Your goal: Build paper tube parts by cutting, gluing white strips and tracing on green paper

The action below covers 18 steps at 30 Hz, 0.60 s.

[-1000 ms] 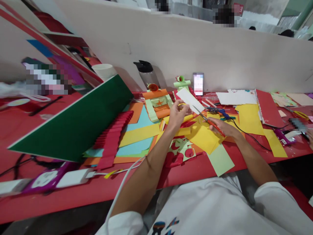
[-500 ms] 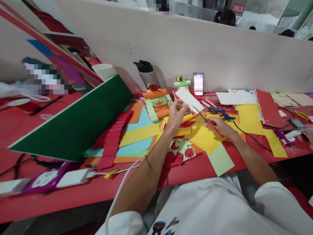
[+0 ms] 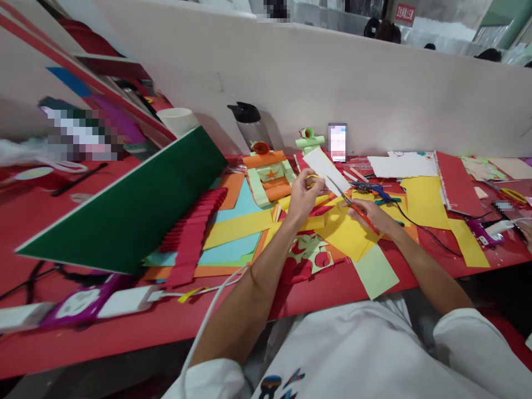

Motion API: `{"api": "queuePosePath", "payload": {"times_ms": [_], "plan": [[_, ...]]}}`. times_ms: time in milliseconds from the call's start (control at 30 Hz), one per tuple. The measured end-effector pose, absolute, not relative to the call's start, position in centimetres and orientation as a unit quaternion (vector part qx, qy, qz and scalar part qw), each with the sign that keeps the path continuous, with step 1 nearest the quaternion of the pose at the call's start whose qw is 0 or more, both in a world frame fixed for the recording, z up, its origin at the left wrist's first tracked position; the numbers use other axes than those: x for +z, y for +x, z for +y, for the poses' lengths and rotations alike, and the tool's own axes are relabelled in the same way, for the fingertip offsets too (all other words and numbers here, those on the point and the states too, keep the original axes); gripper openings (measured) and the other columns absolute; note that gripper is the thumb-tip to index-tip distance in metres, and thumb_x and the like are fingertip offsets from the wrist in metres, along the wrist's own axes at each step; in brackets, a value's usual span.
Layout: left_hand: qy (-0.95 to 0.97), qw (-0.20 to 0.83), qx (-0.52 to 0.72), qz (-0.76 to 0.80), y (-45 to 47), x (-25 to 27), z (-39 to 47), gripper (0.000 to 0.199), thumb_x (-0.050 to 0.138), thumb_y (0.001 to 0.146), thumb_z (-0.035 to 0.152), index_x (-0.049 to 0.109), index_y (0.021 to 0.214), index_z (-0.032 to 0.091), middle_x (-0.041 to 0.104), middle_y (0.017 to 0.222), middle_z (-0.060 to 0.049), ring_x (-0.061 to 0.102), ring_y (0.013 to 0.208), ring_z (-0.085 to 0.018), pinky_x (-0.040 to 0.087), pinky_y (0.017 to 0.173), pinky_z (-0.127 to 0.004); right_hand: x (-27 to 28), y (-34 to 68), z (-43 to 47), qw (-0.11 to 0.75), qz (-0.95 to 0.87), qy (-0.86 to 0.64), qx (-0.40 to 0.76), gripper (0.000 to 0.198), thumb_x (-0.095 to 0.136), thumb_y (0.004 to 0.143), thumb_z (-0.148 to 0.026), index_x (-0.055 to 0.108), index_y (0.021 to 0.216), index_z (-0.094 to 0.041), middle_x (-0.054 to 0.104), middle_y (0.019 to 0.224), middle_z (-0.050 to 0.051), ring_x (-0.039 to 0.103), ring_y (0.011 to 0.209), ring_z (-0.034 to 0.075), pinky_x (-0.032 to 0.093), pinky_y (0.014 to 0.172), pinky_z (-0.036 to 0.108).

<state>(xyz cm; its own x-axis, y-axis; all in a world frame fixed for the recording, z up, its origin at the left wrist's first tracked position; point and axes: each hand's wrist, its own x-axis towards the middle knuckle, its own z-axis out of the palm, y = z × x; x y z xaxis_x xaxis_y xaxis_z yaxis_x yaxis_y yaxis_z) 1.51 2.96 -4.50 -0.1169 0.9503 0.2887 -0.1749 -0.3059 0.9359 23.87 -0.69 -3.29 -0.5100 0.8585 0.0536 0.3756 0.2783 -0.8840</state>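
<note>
My left hand (image 3: 306,195) has its fingers pinched at the lower left edge of a white sheet of paper (image 3: 323,166). A small bit of yellow (image 3: 311,178) shows by those fingers; what it is I cannot tell. In my right hand (image 3: 369,215) are scissors (image 3: 367,218) with orange-red handles, their blades pointing up and left over the paper's lower edge. Whether the blades touch the paper is unclear. Below both hands lie yellow sheets (image 3: 347,233) and a pale green sheet (image 3: 376,274). Left of them stands an orange and green paper model (image 3: 274,185) with a star.
A green board (image 3: 124,210) leans at the left, beside a pleated red paper strip (image 3: 187,244). A bottle (image 3: 253,124) and a lit phone (image 3: 337,143) stand by the white partition. A blue glue gun (image 3: 380,193) trails its cord rightward. A white cable (image 3: 211,310) crosses my left arm.
My left hand and the white paper have shifted slightly right, and the yellow bit by its fingers now shows. The scissors stay nearly in place in my right hand.
</note>
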Motion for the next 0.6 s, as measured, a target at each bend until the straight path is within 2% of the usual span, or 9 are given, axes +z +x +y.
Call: {"api": "queuePosePath", "payload": {"times_ms": [233, 400, 600], "plan": [[0.5, 0.442, 0.639, 0.383, 1.59, -4.33, 2.8, 0.038, 0.081, 0.078, 0.04, 0.05, 0.093, 0.024, 0.064, 0.072, 0.006, 0.072, 0.067, -0.015, 0.068, 0.077, -0.034, -3.76, 23.65, -0.5, 0.314, -0.733, -0.411, 0.442, 0.046, 0.075, 0.088, -0.057, 0.075, 0.111, -0.017, 0.075, 0.106, 0.008, 0.068, 0.09, 0.022, 0.052, 0.08, 0.031], [0.495, 0.445, 0.641, 0.382, 1.56, -4.6, 3.02, 0.039, 0.082, 0.077, 0.042, 0.05, 0.092, 0.024, 0.065, 0.072, 0.006, 0.073, 0.068, -0.015, 0.068, 0.076, -0.033, -3.68, 23.67, -0.66, 0.321, -0.74, -0.413, 0.423, 0.042, 0.074, 0.089, -0.056, 0.076, 0.106, -0.017, 0.074, 0.095, 0.006, 0.065, 0.082, 0.02, 0.05, 0.076, 0.031], [0.496, 0.452, 0.64, 0.375, 1.57, -5.02, 3.26, 0.039, 0.082, 0.077, 0.04, 0.05, 0.093, 0.024, 0.063, 0.072, 0.006, 0.071, 0.067, -0.014, 0.068, 0.076, -0.033, -4.18, 23.7, -0.32, 0.318, -0.744, -0.404, 0.428, 0.045, 0.072, 0.091, -0.057, 0.075, 0.108, -0.016, 0.074, 0.1, 0.007, 0.066, 0.084, 0.02, 0.05, 0.077, 0.03]]}}
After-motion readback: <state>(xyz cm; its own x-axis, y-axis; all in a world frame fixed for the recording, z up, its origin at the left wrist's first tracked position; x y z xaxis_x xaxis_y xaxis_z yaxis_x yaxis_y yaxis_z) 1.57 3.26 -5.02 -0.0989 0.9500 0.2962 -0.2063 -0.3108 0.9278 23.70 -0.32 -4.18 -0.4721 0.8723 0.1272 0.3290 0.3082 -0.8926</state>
